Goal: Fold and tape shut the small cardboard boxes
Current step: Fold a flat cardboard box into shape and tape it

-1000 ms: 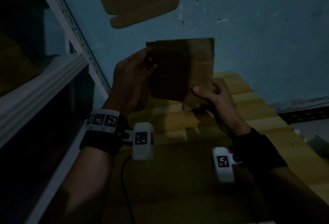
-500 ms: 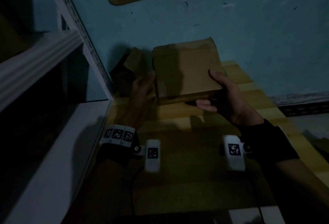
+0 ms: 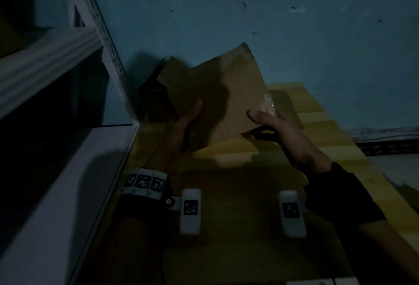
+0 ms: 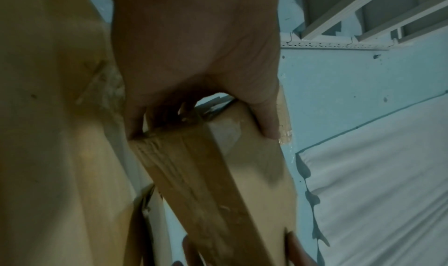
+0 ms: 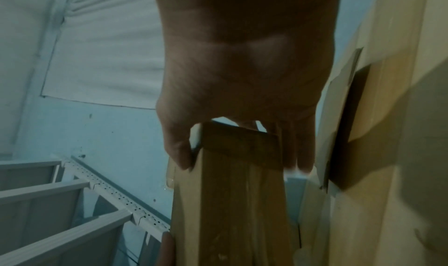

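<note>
- The small cardboard box (image 3: 217, 101) is held between both hands above the far part of the wooden desk (image 3: 294, 155), tilted, its far corner raised toward the blue wall (image 3: 317, 35).
- The left hand (image 3: 181, 126) grips the box's near-left edge, thumb on the upper face and fingers beneath; in the left wrist view the fingers (image 4: 135, 128) are curled over the box end.
- The right hand (image 3: 278, 126) grips the right edge, thumb on top, the remaining fingers underneath.
- Change since half a second ago: the box, then held nearly level by the right hand alone, has been rotated and taken up again by the left hand.
- Clear tape (image 3: 269, 103) is seen at the right edge beside the right thumb; wrinkled tape also covers the narrow side (image 4: 194, 184).
- Judgement: this box appears closed and largely taped; it is probably being turned for checking or for pressing down the loose tape end.
- Another cardboard box (image 3: 156, 94) stands beyond it, against the wall.
</note>
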{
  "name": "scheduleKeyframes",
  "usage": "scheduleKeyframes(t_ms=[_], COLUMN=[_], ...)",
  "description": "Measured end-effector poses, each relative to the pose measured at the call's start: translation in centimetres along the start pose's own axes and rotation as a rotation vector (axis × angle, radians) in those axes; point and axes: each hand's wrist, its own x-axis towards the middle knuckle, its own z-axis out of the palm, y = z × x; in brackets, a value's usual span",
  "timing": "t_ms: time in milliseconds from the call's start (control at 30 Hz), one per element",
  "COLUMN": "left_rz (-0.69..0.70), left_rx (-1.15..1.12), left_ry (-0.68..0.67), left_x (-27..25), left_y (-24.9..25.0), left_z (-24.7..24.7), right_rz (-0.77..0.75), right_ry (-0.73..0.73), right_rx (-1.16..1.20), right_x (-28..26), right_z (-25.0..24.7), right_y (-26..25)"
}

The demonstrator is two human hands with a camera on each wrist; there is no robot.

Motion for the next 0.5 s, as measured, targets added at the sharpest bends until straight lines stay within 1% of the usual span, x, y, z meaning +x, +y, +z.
scheduleKeyframes(t_ms=[100, 200, 267, 367, 500], left_rz=[-0.001, 0.041, 0.085, 0.129, 0.146], left_rx=[0.009, 0.015, 0.004, -0.005, -0.001], left_ry=[0.012, 0.004, 0.013, 0.015, 0.001], left_x=[0.1, 0.3, 0.4, 0.6, 0.6], left_y=[0.0, 0.1, 0.3, 0.5, 0.8], left_z=[-0.1, -0.1, -0.1, -0.4, -0.8], right_rz=[-0.022, -0.026, -0.05, -0.127, -0.29], right_ry=[0.055, 0.055, 0.084, 0.195, 0.304], right_rx=[0.036, 0.077, 0.102, 0.085, 0.124], right_x=[0.4, 0.6, 0.8, 1.1, 1.4], right_z=[0.2, 0.2, 0.0, -0.1, -0.2], right_y=[0.2, 0.3, 0.4, 0.2, 0.0])
